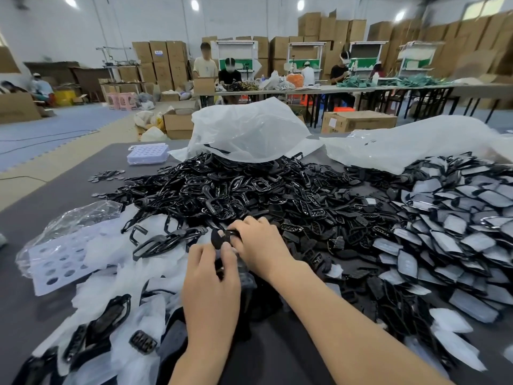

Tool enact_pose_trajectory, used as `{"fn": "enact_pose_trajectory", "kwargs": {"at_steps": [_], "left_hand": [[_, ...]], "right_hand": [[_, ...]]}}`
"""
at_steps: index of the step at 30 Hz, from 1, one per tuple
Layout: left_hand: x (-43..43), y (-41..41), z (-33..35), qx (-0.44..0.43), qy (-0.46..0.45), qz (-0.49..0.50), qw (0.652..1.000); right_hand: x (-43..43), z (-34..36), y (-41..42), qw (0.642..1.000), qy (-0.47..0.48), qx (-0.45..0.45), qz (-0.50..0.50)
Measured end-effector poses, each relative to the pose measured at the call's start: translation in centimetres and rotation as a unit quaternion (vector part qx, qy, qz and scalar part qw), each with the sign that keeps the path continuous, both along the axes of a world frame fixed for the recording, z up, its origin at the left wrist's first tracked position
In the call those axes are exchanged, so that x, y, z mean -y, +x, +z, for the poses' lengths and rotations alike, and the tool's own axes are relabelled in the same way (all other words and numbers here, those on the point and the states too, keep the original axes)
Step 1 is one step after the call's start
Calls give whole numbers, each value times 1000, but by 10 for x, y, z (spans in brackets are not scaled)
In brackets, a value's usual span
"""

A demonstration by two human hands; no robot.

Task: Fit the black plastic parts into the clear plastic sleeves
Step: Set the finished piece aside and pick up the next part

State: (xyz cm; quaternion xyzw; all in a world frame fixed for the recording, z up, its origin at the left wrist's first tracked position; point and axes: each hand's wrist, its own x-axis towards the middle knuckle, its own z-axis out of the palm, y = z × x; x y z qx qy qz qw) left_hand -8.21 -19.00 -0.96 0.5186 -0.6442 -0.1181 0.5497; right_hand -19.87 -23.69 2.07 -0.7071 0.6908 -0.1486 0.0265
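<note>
Two bare hands at lower centre of the frame, left hand [211, 276] and right hand [258, 243], one black plastic part [218, 239] between them. Too many to count: loose black parts [249, 190] heaped across the middle, sleeved parts [444, 232] overlapping in a spread at right. Two crumpled white plastic bags behind the heap, one at upper centre [244, 129], one at upper right [416, 143]. Two perforated trays at left, one far [148, 154], one near [55, 262], and one clear bag [80, 215] over the nearer. Dark grey table [69, 187] beneath it all. Beyond, a warehouse hall: stacked cardboard boxes [166, 59], long tables [305, 91], several workers [229, 75] seated, one standing. Holds the part just above the near edge of the heap: left thumb and forefinger curled up from below, pinching its lower edge; right fingers curled over its right end, gripping it.
</note>
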Motion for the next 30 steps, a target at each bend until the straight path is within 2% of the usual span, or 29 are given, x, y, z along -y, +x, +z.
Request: {"fn": "enact_pose_trajectory", "kwargs": {"at_steps": [2, 3, 5, 8, 11, 14, 16, 18, 22, 30], "left_hand": [[-2, 1, 2, 4, -7, -18, 1000], [-4, 1, 2, 11, -17, -30, 999], [-6, 0, 3, 27, -31, -51, 998], [-9, -1, 3, 51, -58, -67, 995], [-14, -2, 2, 123, -114, -63, 984], [-23, -5, 6, 168, -134, -96, 972], [-33, -8, 8, 171, -113, -132, 970], [-42, -12, 11, 128, -59, -164, 976], [-47, -18, 9, 63, 47, -198, 977], [-40, -18, 10, -55, 136, -209, 967]], "right_hand": [[-9, -4, -5, 1000, -25, -4, -2], [-15, -6, -10, 999, -36, 24, 1], [-31, -6, -21, 985, -59, 161, 8], [-64, -5, -39, 929, -93, 358, 8], [-93, -2, -58, 873, -144, 467, 2], [-114, -5, -69, 807, -149, 571, -30], [-120, -10, -71, 784, -136, 604, -55], [-120, -15, -70, 763, -109, 634, -66], [-117, -21, -67, 754, -69, 650, -61], [-113, -21, -64, 740, -92, 661, -89]]}}
